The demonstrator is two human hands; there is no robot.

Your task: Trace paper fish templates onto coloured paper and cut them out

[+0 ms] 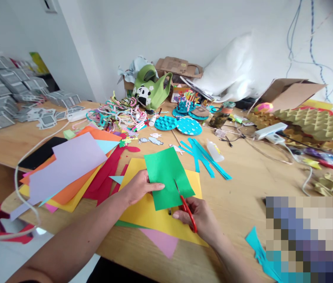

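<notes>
Paper [166,169] in left hand [139,188], scissors [184,204] in right [204,220]

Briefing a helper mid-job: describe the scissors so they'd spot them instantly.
On the wooden table, find the large yellow sheet. Over it, the right hand holds the scissors. Red-handled, they stand out against the green sheet they overlap.

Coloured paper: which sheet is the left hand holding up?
The green sheet in the left hand, with red-handled scissors at it; the yellow sheet lies below, the lilac sheet tops the pile further left.
</notes>
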